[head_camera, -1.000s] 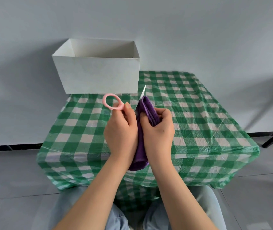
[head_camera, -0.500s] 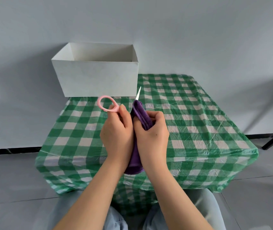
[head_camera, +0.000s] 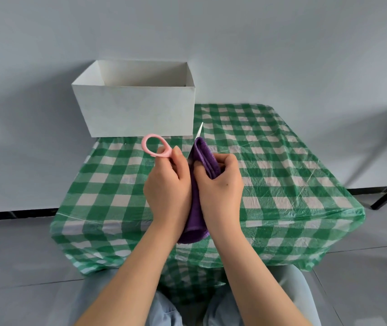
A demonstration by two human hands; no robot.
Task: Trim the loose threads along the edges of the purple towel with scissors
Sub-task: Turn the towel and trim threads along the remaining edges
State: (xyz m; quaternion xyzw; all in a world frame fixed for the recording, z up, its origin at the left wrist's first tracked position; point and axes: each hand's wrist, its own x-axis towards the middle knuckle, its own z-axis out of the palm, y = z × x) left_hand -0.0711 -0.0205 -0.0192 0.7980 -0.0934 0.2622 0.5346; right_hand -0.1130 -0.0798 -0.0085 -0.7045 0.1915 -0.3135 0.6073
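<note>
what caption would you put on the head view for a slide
Left hand works pink-handled scissors along the edge of a folded purple towel gripped by the right hand, above a green checked table.

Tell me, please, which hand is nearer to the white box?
Left. The left hand, holding the pink scissors, sits just below the white box; the right hand, gripping the purple towel, is further right.

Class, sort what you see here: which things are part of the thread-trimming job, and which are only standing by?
In the job:
- towel, gripped by the right hand
- scissors, held by the left hand, blade beside the towel's top edge

Standing by:
- white box, open-topped, at the table's far left
- checked tablecloth
</note>
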